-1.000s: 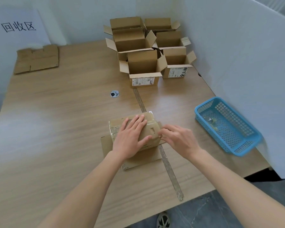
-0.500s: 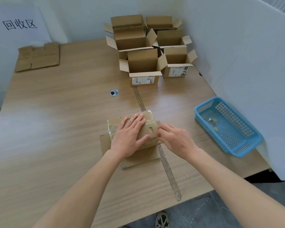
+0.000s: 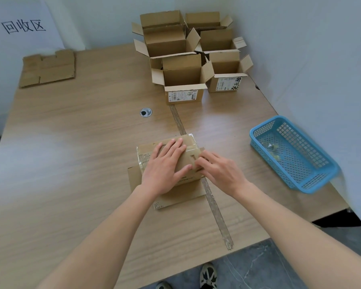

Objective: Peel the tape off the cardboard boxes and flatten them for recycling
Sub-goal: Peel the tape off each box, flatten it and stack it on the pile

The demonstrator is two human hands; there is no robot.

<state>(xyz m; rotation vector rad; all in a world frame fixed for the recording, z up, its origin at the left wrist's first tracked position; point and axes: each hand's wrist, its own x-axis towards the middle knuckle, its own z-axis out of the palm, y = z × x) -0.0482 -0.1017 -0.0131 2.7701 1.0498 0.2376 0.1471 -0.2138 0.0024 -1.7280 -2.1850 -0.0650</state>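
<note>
A: Holding the small brown taped cardboard box [image 3: 167, 155], at six o'clock on the wooden table [image 3: 81, 163]?

B: Yes. Left hand [image 3: 165, 170] presses flat; right hand [image 3: 219, 172] pinches its edge. Peel slowly so the tape comes off whole.
</note>
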